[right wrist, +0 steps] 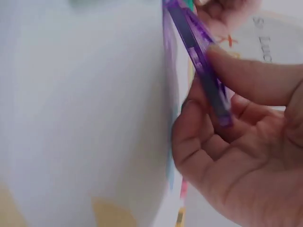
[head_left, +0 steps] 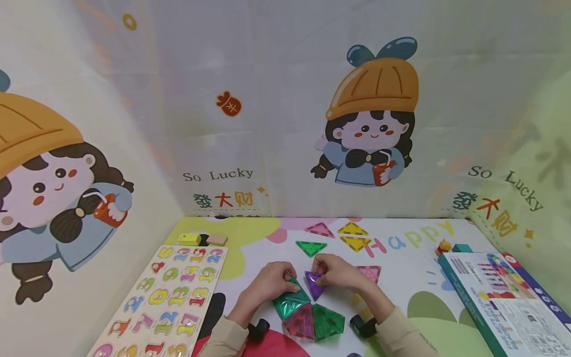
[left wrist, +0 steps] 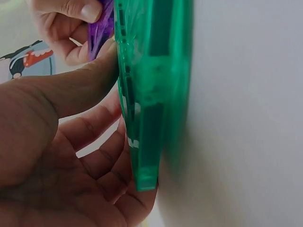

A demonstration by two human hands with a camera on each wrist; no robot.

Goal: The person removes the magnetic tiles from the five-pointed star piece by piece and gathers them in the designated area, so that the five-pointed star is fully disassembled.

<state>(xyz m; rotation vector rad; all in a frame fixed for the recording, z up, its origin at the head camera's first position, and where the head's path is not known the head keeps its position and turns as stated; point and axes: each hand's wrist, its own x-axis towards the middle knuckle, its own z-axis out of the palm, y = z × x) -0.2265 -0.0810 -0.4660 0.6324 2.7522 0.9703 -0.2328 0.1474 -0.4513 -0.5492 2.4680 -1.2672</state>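
My left hand (head_left: 270, 283) pinches a teal-green magnetic tile (head_left: 291, 302) at its far edge. In the left wrist view the thumb lies on one face of this green tile (left wrist: 152, 127), the fingers behind it. Between thumb and fingers, my right hand (head_left: 337, 272) holds a purple triangular magnetic tile (head_left: 313, 284), tilted, just right of the teal one. The right wrist view shows the purple tile (right wrist: 201, 66) edge-on, close over the white tabletop. Directly nearer to me, a reddish-pink tile (head_left: 300, 322) and a green tile (head_left: 327, 322) lie side by side, adjoining the teal tile.
Farther back lie a green triangle (head_left: 311, 247), a pink tile (head_left: 319, 229) and yellow tiles (head_left: 353, 228). Another pink tile (head_left: 372, 272) sits beyond my right forearm. A number puzzle board (head_left: 151, 297) is at left, a flat box (head_left: 504, 297) at right, a small figurine (head_left: 443, 247) behind it.
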